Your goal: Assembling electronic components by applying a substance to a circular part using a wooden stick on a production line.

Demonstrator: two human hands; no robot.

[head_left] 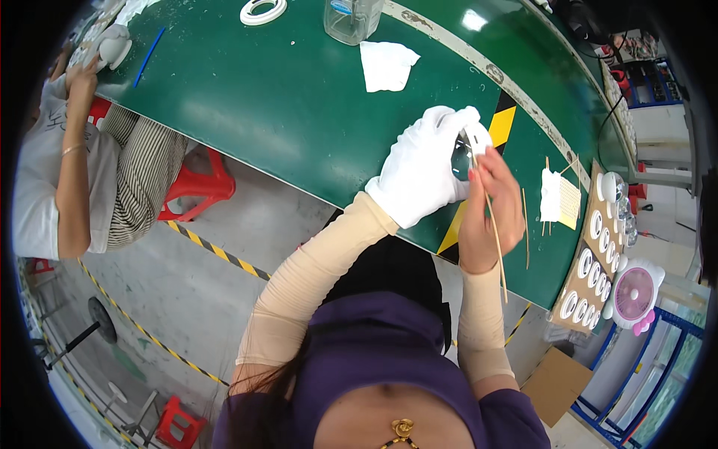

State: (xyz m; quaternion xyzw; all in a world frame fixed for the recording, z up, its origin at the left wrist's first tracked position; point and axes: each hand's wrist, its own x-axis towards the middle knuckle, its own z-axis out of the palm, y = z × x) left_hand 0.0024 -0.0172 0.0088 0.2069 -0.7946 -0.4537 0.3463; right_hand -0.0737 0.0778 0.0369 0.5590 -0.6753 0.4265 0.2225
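As hand (491,213) holds stick (502,277), green table (262,82), floor (273,206)

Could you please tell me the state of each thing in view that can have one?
Left hand: gloved, holding the round part.
Round part: held.
Right hand: bare, pinching the thin stick.
Thin stick: held, tip near the round part.
White cloth: lying on the table.
Clear container: upright.
White ring: lying flat.
Blue rod: lying.
Pink fan: cannot tell if running.

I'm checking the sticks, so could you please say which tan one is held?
The tan stick pinched in the bare right hand; the other tan sticks are farther right on the green table.
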